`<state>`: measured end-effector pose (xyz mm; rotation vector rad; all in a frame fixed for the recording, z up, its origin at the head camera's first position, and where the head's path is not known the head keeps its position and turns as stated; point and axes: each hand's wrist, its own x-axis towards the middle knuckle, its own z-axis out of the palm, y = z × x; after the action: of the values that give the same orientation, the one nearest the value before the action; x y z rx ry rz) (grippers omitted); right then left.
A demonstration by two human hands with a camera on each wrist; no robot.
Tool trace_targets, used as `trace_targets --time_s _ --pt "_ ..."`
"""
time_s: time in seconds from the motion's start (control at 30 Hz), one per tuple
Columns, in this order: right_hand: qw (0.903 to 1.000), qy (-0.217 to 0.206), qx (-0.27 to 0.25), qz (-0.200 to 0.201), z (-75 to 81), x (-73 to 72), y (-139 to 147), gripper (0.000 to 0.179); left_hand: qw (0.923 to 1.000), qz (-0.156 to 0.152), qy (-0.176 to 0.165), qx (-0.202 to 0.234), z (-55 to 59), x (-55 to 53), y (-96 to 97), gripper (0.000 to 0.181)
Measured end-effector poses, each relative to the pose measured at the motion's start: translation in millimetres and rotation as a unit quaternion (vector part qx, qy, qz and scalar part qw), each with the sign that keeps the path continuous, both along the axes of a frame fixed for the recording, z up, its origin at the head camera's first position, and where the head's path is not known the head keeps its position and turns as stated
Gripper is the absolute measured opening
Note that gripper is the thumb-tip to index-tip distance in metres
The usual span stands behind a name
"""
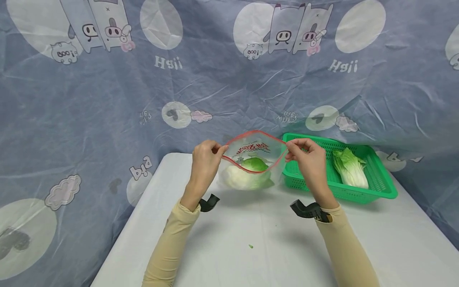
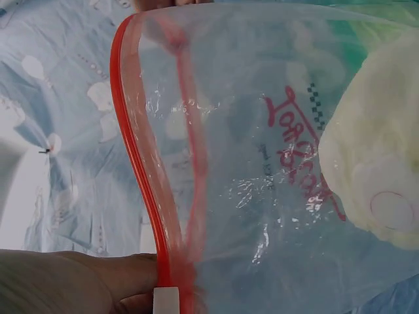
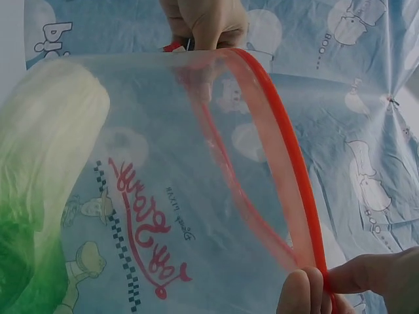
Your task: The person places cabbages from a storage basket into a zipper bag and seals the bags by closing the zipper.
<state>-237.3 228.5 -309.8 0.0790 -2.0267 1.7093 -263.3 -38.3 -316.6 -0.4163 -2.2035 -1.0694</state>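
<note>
A clear zip bag (image 1: pixel 276 169) with a red zip rim and red printed lettering stands on the table, its mouth agape. Inside lies a head of leafy cabbage (image 1: pixel 234 177), pale at one end and green at the other. The left hand (image 1: pixel 207 155) pinches the left corner of the rim between thumb and fingers; a white slider shows by that thumb in the left wrist view. At the opposite corner, the right hand (image 1: pixel 309 155) pinches the rim. In the right wrist view the cabbage (image 3: pixel 46 163) shows through the plastic.
Behind the right hand is a green perforated basket (image 1: pixel 385 185) holding another leafy cabbage (image 1: pixel 349 169). A small green scrap (image 1: pixel 251 246) lies on the white table (image 1: pixel 265 263). A blue-grey printed cloth (image 1: pixel 222 87) hangs behind the table.
</note>
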Motion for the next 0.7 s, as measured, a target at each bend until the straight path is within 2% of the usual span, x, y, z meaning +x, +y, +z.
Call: trace_targets --time_s 0.1,0.23,0.37,0.47,0.57,0.63,0.7 --pt "0.9999 0.003 0.010 0.006 1.7 -5.1 -3 0.030 0.9996 0.008 0.022 0.014 1.8 -0.6 -3.6 0.019" --pt "0.9992 0.010 0.024 0.030 -0.2 -12.0 -11 0.030 0.9980 0.037 0.051 0.011 4.9 0.0 -9.2 0.019" --pt "0.9972 0.003 0.037 0.065 -7.2 -21.9 -22 0.030 0.9966 0.065 0.050 -0.014 8.7 4.7 -16.6 0.020" --pt "0.9935 -0.017 0.067 0.090 -15.9 -32.8 -29 0.030 0.9948 0.082 0.012 -0.059 11.6 11.3 -22.1 0.021" --pt "0.9883 -0.034 0.101 0.109 -26.1 -44.9 -33 0.030 0.9884 0.089 -0.040 -0.116 13.7 19.0 -25.1 0.025" --pt "0.9859 -0.040 0.112 0.118 -32.4 -52.3 -33 0.030 0.9822 0.076 -0.078 -0.153 14.7 24.1 -25.5 0.028" --pt "0.9854 -0.042 0.115 0.119 -37.7 -58.6 -33 0.029 0.9761 0.043 -0.119 -0.177 15.6 28.6 -24.6 0.028"
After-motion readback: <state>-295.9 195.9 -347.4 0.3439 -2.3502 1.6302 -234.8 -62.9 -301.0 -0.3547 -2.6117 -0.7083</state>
